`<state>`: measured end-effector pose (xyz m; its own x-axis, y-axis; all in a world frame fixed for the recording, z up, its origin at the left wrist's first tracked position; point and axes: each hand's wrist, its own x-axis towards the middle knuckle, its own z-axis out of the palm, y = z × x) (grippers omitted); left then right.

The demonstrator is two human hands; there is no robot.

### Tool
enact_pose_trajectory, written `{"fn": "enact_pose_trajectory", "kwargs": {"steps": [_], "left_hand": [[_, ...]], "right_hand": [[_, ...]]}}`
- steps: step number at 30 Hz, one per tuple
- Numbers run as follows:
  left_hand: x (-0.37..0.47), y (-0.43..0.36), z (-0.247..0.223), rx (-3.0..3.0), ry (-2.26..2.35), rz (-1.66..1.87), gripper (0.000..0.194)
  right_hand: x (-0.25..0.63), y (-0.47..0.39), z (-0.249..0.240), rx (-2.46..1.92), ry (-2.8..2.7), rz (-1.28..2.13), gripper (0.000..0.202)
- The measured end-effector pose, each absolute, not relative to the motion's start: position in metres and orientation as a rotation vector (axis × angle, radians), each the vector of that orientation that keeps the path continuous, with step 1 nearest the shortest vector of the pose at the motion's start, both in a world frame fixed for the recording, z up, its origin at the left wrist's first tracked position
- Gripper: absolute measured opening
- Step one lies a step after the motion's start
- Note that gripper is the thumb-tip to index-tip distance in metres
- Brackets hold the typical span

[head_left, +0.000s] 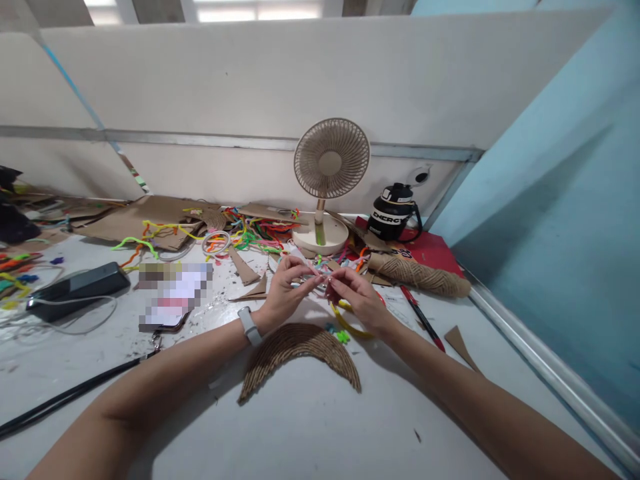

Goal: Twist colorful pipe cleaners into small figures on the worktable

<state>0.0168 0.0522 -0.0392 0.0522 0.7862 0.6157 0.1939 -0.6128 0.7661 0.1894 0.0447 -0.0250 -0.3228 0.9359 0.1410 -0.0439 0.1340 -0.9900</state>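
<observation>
Above the middle of the white table, my left hand (290,292) and my right hand (357,297) meet at the fingertips. Both pinch a small pale pink piece (324,277), mostly hidden by the fingers. Just below them lies a brown crescent of coiled twine (300,343). A yellow band (350,325) shows partly beneath my right hand, with a small bright green piece (343,337) beside it. A grey watch band is on my left wrist.
A fan (331,160) stands behind the hands, colourful pipe cleaners (255,233) around its base. At right are a black jug (393,213), a twine roll (425,275) and a pen (423,317). A phone (177,293), a dark power block (80,290) and cardboard (135,220) lie left.
</observation>
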Motion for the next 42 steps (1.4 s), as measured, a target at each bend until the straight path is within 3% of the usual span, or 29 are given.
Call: {"fn": "enact_pose_trajectory", "kwargs": {"steps": [14, 21, 31, 42], "left_hand": [[0.019, 0.057, -0.048, 1.824, 1.024, 1.599, 0.018], [0.016, 0.058, -0.041, 1.726, 0.983, 1.574, 0.026], [0.018, 0.058, -0.045, 1.455, 0.900, 1.510, 0.020], [0.015, 0.060, -0.048, 1.551, 0.841, 1.483, 0.016]], "right_hand": [[0.184, 0.048, -0.035, -0.934, -1.465, 1.258, 0.037], [0.189, 0.052, -0.037, -0.896, -1.483, 1.373, 0.033], [0.189, 0.051, -0.030, -0.900, -1.378, 1.465, 0.041], [0.186, 0.051, -0.032, -0.918, -1.221, 1.467, 0.029]]}}
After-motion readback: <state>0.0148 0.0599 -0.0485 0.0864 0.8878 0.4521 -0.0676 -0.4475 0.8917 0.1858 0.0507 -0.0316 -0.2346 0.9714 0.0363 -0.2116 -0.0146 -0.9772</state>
